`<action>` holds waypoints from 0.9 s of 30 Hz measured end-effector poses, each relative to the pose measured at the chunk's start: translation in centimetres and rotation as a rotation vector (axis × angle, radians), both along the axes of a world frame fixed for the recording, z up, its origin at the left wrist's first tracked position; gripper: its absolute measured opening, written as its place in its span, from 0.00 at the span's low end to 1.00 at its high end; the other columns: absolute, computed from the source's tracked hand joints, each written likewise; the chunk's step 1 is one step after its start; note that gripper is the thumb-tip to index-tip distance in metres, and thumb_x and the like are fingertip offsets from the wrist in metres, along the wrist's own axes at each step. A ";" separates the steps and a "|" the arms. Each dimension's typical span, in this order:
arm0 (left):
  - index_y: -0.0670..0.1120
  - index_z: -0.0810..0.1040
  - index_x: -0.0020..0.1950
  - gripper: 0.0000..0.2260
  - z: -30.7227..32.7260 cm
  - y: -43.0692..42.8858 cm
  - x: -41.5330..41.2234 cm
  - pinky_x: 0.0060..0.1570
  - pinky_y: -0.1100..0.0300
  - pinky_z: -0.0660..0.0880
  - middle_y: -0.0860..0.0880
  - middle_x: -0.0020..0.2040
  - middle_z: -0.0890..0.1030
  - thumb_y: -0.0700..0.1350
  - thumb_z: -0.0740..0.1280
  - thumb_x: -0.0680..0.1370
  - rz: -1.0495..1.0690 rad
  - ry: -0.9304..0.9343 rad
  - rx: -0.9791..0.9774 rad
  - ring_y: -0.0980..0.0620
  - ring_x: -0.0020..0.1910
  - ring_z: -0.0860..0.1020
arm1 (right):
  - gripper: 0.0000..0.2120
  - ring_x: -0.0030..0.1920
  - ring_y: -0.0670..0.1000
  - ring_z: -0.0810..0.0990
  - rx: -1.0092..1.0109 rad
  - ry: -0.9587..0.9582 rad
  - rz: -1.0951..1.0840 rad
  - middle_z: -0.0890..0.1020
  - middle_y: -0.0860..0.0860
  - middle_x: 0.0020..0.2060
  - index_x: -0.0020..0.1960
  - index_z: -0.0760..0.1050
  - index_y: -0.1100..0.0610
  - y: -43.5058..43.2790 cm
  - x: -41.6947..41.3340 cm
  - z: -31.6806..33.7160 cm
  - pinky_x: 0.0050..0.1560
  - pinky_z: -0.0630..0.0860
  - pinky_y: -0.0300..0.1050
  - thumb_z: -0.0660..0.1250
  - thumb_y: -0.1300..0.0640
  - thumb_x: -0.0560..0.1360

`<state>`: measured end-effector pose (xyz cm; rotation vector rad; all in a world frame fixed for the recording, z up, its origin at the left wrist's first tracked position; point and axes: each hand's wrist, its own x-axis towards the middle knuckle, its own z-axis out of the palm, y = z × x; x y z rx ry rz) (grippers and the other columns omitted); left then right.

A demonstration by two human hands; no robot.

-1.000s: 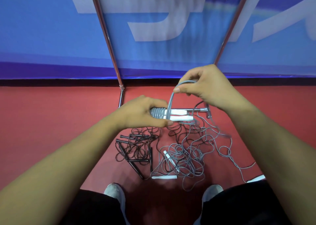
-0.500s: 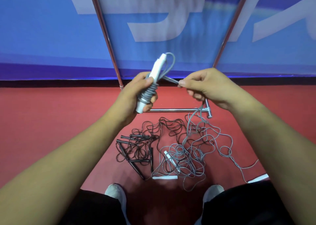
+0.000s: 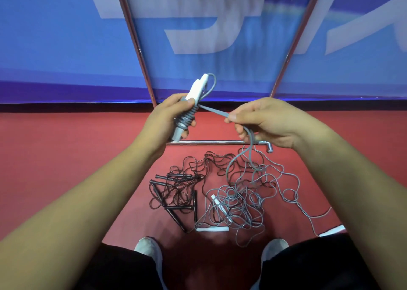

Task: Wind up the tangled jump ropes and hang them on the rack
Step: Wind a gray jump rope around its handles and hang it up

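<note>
The left hand (image 3: 169, 118) is gripping a pair of white handles (image 3: 196, 89) with grey rope (image 3: 250, 140) coiled around them, held tilted above the red floor (image 3: 66, 157). The right hand (image 3: 266, 120) is pinching that rope taut just beside the coils, while the slack is trailing down into the grey tangle (image 3: 240, 204) lying beside the black ropes (image 3: 176, 193), near the rack's base bar (image 3: 220, 142)

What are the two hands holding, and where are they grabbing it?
The left hand grips the white handles around their rope-wrapped middle. The right hand pinches the loose grey rope just beyond the wraps.
</note>
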<state>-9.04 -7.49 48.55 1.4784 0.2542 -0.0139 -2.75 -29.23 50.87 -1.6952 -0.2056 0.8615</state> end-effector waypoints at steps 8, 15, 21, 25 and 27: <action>0.42 0.79 0.56 0.08 -1.2 1.1 0.5 0.27 0.61 0.74 0.44 0.38 0.78 0.41 0.71 0.79 0.051 -0.044 0.258 0.54 0.31 0.78 | 0.06 0.23 0.46 0.65 -0.081 -0.162 -0.055 0.77 0.52 0.29 0.47 0.81 0.64 0.3 -0.8 0.3 0.25 0.63 0.38 0.71 0.60 0.76; 0.57 0.81 0.58 0.15 -2.7 1.8 0.6 0.38 0.55 0.79 0.54 0.37 0.81 0.58 0.74 0.73 -0.002 -0.109 0.739 0.51 0.34 0.80 | 0.02 0.29 0.43 0.68 -0.329 -0.614 0.111 0.80 0.53 0.33 0.45 0.84 0.53 0.7 -1.7 1.2 0.29 0.65 0.33 0.75 0.55 0.73; 0.62 0.75 0.67 0.22 -2.3 1.4 0.5 0.50 0.50 0.78 0.54 0.51 0.84 0.63 0.70 0.74 -0.218 -0.091 1.288 0.46 0.48 0.80 | 0.02 0.30 0.42 0.69 -0.349 -0.723 0.126 0.79 0.49 0.31 0.43 0.84 0.54 1.1 -1.9 0.9 0.31 0.65 0.33 0.74 0.55 0.74; 0.63 0.74 0.65 0.18 -2.2 0.8 0.3 0.48 0.51 0.77 0.57 0.47 0.81 0.64 0.67 0.76 -0.396 -0.095 1.303 0.46 0.49 0.80 | 0.04 0.26 0.39 0.72 -0.314 -0.708 0.121 0.81 0.49 0.31 0.44 0.85 0.56 1.2 -2.0 1.2 0.28 0.66 0.30 0.72 0.57 0.75; 0.64 0.74 0.65 0.18 -2.3 0.4 0.1 0.47 0.53 0.77 0.56 0.48 0.82 0.65 0.66 0.76 -0.450 -0.094 1.321 0.47 0.50 0.80 | 0.04 0.27 0.37 0.74 -0.303 -0.702 0.125 0.83 0.47 0.33 0.43 0.85 0.57 1.2 -2.0 1.1 0.29 0.67 0.29 0.71 0.59 0.75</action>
